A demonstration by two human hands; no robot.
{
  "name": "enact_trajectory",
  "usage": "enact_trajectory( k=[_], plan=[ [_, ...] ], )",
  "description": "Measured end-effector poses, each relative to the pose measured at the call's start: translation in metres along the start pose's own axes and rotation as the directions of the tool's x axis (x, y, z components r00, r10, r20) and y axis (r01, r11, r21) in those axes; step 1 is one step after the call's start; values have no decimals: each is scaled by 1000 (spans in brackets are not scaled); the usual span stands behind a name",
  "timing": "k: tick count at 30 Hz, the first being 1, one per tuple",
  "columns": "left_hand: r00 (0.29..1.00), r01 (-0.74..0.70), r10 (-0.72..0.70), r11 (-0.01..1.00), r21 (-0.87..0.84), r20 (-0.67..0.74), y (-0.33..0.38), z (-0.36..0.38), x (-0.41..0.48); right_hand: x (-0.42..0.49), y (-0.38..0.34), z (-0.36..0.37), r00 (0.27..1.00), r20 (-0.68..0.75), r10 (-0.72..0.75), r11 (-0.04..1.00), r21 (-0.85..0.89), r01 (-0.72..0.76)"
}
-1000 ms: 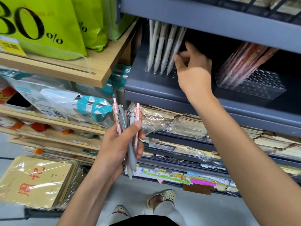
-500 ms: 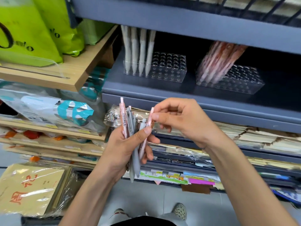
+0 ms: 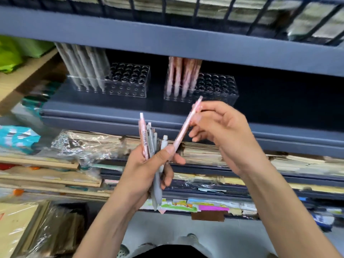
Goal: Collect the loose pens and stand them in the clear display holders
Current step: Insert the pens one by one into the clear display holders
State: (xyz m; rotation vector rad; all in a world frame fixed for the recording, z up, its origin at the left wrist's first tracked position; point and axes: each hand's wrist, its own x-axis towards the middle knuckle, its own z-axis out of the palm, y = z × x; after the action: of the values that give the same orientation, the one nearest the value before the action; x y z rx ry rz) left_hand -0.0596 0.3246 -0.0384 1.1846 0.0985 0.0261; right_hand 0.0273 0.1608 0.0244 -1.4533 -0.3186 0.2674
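Pink pen [image 3: 186, 125] tilted out of bundle [image 3: 151, 144] | right grip [image 3: 223, 135] pinches it, left grip [image 3: 145, 174] clasps bundle | next: seat in right holder [image 3: 220, 94]

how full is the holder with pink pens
Partly full: pink pens stand at the left end of the holder; other holes are empty.

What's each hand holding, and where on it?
Right hand pinches a pink pen by its upper half. Left hand grips a bundle of pens around their middles.
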Motion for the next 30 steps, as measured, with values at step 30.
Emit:
enact_trajectory(
  k=[30],
  plan=[
    [991, 26, -29, 999, -23, -130, -11, 2, -22, 95, -16, -17, 844, -251, -474, 742, -630, 229]
  ],
)
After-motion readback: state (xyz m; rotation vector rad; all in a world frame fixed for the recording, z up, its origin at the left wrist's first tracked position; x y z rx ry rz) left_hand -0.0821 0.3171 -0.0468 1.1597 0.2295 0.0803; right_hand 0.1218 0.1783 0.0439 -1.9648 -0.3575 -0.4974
